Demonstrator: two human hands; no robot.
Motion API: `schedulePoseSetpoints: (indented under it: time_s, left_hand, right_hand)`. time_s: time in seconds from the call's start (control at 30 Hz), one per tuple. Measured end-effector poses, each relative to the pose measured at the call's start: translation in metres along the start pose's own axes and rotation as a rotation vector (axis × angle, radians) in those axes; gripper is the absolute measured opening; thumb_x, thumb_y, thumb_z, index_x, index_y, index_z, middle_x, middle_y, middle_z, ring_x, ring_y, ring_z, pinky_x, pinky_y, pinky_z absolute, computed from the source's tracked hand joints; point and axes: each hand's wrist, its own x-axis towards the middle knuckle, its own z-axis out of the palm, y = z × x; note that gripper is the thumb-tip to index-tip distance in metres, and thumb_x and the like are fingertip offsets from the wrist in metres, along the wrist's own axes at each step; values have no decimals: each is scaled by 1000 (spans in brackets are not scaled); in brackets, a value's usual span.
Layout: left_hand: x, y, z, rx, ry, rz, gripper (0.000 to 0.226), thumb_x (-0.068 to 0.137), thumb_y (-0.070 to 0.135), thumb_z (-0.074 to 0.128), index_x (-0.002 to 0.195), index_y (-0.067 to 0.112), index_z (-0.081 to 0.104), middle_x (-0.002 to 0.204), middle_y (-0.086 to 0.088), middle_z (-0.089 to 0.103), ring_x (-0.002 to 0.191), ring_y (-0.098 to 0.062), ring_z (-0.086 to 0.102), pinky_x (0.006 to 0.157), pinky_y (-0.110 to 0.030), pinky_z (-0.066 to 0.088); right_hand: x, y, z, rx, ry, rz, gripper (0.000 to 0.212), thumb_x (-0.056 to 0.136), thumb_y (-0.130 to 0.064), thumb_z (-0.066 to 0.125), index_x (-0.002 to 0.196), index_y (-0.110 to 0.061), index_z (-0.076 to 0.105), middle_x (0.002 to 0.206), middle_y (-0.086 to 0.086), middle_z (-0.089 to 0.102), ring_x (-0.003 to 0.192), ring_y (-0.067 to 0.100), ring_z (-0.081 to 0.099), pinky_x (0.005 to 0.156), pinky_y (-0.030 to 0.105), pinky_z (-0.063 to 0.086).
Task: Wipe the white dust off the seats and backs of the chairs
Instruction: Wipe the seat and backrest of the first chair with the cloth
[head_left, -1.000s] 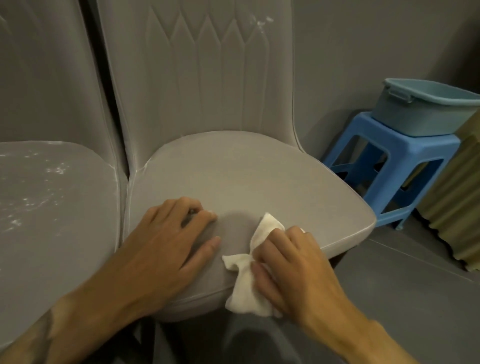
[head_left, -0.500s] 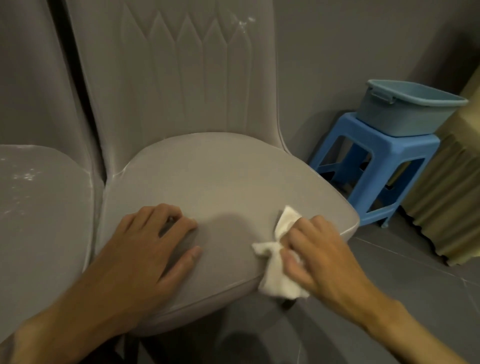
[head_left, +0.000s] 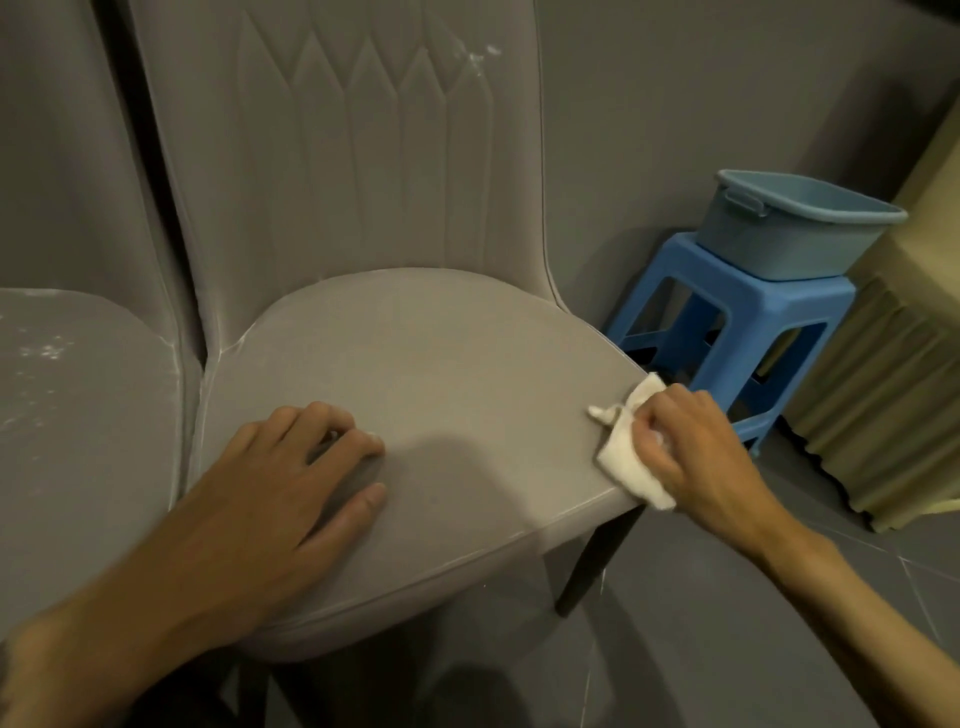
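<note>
Sliding rightward since the earlier frames, the right hand (head_left: 696, 447) is now working at the front right corner of the chair seat (head_left: 441, 364) instead of the front middle. The left hand (head_left: 291, 467) is staying planted near the seat's front left. That left hand is lying palm down with its fingers loosely bent, pressing on the fabric and holding nothing. The right hand is curling its fingers around a crumpled white cloth (head_left: 623, 467) and pressing it onto the seat's right edge. One end of the cloth is hanging past the rim and another is poking out toward the seat's middle.

Below that corner a dark chair leg (head_left: 597, 561) is reaching down to the grey tiled floor (head_left: 727, 649). To the left, touching this chair, the second chair's seat (head_left: 104, 467) is showing white dust (head_left: 47, 351) in specks and smears. Behind the wiped seat the stitched chair back (head_left: 363, 156) is carrying a few white marks near its top right corner.

Farther right, by the wall, a blue plastic stool (head_left: 727, 312) is standing just beside the seat's right edge, carrying a grey-blue tub (head_left: 789, 234) on top. A ribbed yellowish panel (head_left: 883, 405) is standing beside the stool.
</note>
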Motion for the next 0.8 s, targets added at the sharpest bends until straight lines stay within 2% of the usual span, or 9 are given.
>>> schedulePoseSetpoints:
  time_s: [0.07, 0.23, 0.3, 0.33, 0.4, 0.43, 0.53, 0.67, 0.8]
  left_hand:
    - [0, -6, -3, -26, 15, -9, 43, 102, 63, 29, 127, 41, 55, 124, 19, 44, 108, -7, 46, 95, -33, 40]
    - [4, -40, -13, 50, 79, -120, 48, 103, 62, 26, 129, 37, 58, 126, 13, 48, 113, -14, 51, 96, -37, 40]
    - [4, -56, -16, 99, 59, -213, 52, 101, 66, 20, 129, 39, 55, 128, 12, 46, 115, -15, 48, 99, -36, 36]
    - [3, -62, -17, 115, 52, -260, 53, 100, 68, 18, 128, 40, 54, 129, 11, 46, 116, -16, 48, 100, -37, 34]
    - [2, -70, -19, 137, 36, -330, 54, 99, 69, 16, 127, 40, 52, 130, 9, 47, 118, -17, 47, 102, -39, 35]
    - [2, -73, -20, 147, 24, -350, 55, 99, 69, 16, 128, 40, 52, 131, 8, 47, 118, -18, 47, 103, -41, 36]
    - [2, -80, -22, 146, -24, -376, 62, 98, 70, 12, 136, 37, 49, 134, 7, 47, 120, -17, 46, 106, -41, 36]
    - [5, -86, -25, 140, -42, -372, 64, 98, 69, 11, 139, 38, 48, 134, 10, 46, 121, -14, 45, 106, -37, 35]
    - [7, -86, -26, 135, -56, -385, 59, 102, 66, 11, 141, 39, 46, 138, 11, 45, 126, -11, 42, 110, -35, 33]
  right_hand:
    - [10, 5, -1, -18, -2, 92, 22, 100, -41, 42, 86, -27, 52, 84, -12, 46, 77, 10, 41, 68, 34, 37]
    - [18, -24, 11, -71, -79, -3, 22, 100, -53, 30, 82, -42, 37, 81, -22, 41, 78, -3, 40, 62, 19, 27]
    - [44, -22, 17, -93, -126, 38, 25, 99, -52, 29, 81, -40, 41, 82, -18, 45, 74, 2, 42, 61, 20, 27]
    - [63, -19, 22, -107, -152, 90, 26, 101, -49, 32, 83, -35, 46, 85, -13, 50, 75, 6, 45, 63, 23, 32]
    - [109, -15, 32, -143, -179, 210, 31, 104, -39, 36, 95, -17, 57, 100, 6, 59, 86, 22, 54, 76, 40, 45]
    - [131, -17, 39, -161, -188, 284, 34, 105, -35, 36, 104, -9, 58, 110, 14, 60, 96, 31, 55, 85, 48, 46]
    - [176, -35, 61, -155, -207, 434, 44, 104, -35, 36, 128, -2, 53, 133, 22, 53, 119, 41, 49, 102, 49, 40]
    - [165, -53, 78, -107, -188, 250, 52, 98, -49, 44, 136, -15, 52, 140, 16, 47, 123, 38, 42, 105, 47, 35]
    - [188, -46, 83, -139, -147, 266, 39, 101, -32, 45, 134, -12, 52, 138, 17, 48, 122, 36, 44, 102, 44, 37]
